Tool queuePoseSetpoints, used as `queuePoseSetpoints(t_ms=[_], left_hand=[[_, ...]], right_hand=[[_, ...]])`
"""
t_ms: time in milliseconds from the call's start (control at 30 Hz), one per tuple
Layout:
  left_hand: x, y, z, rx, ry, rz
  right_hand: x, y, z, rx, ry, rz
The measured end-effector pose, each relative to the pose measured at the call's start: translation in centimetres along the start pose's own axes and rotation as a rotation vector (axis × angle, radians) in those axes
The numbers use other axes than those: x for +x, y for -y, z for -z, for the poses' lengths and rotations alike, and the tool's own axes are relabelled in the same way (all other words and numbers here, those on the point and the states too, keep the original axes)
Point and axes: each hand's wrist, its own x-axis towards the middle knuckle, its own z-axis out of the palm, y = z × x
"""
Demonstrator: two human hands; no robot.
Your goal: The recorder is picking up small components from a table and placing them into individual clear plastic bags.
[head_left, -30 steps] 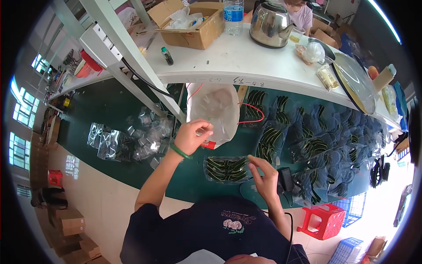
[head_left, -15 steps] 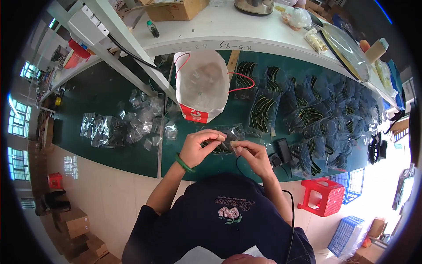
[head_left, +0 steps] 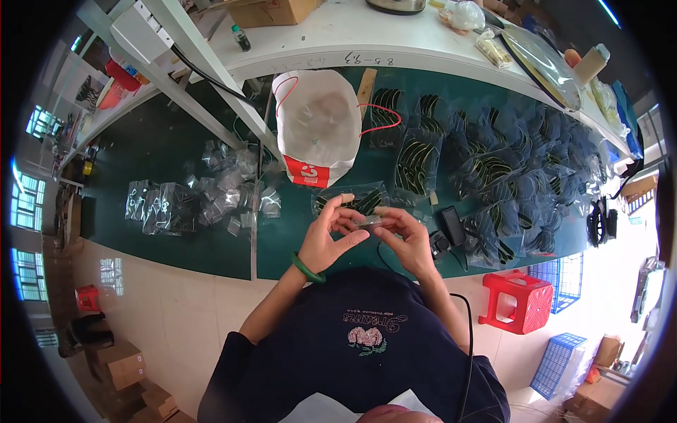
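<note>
A small clear plastic bag (head_left: 369,221) is pinched in my right hand (head_left: 407,243), between the thumb and fingers. My left hand (head_left: 328,238) is beside it with thumb and index finger spread apart; its other fingers are close to the bag's left edge, and contact is hard to make out. A green bangle (head_left: 308,268) circles my left wrist. Tan covers show on fingertips of both hands. Just beyond the hands, a larger clear bag (head_left: 376,192) of dark curved strips with yellowish edges lies on the green tabletop, partly hidden by my fingers.
A white bag (head_left: 321,120) with red handles stands open ahead. Many bagged strips (head_left: 493,166) cover the right side. Small clear bags (head_left: 229,187) are heaped at left. A black device (head_left: 452,225) with a cable sits by my right hand. A white shelf (head_left: 317,56) spans the back.
My left hand's thumb and index finger have spread from a pinch. The small bag is now held up at the right fingertips. The whole view has shifted slightly.
</note>
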Motion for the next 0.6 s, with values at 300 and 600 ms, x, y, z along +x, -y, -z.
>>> queuePoseSetpoints(t_ms=[300,600], left_hand=[[-1.0,3.0,2.2,-0.120,-0.071,0.105],[5.2,8.8,4.3,0.048,-0.108,-0.041]], right_hand=[[-2.3,-1.1,-0.2,0.012,0.036,-0.126],[-2.6,-2.8,1.1,-0.123,-0.148,-0.127]])
